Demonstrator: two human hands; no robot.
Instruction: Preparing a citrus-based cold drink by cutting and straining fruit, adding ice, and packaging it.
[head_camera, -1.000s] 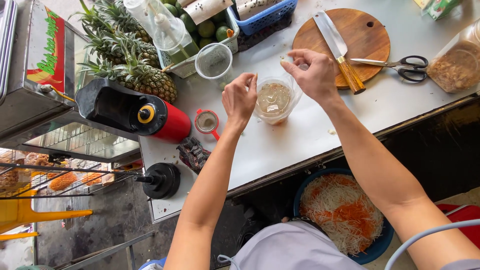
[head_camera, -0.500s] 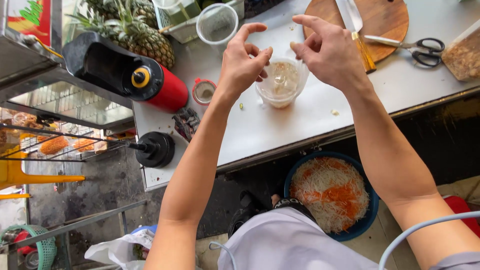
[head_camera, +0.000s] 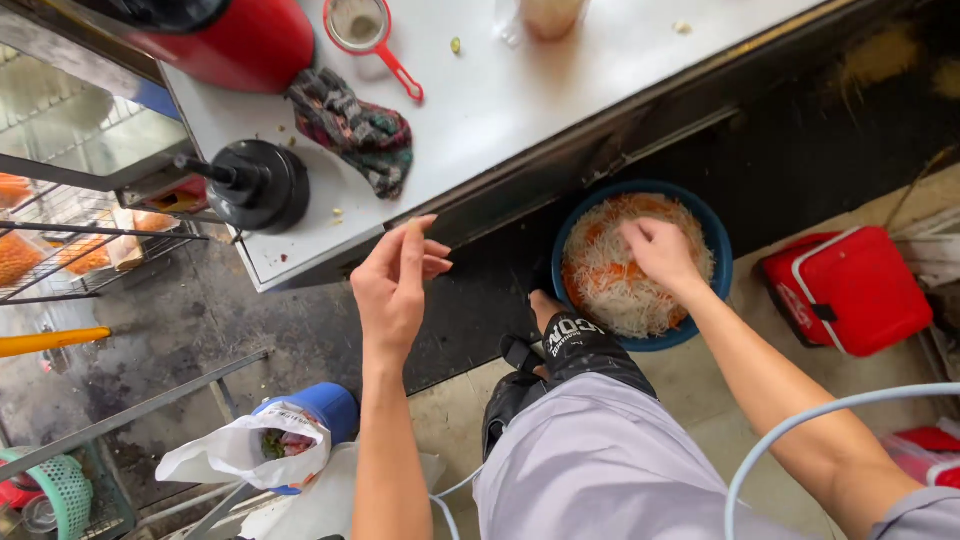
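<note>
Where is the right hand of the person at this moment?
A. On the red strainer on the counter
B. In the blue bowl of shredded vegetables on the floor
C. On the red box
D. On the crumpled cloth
B: the right hand reaches down into the blue bowl, its fingers in the white and orange shreds, below the counter edge.

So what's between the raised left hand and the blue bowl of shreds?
In the head view, only the dark counter front lies between left hand and blue bowl; the right hand is in the shreds.
</note>
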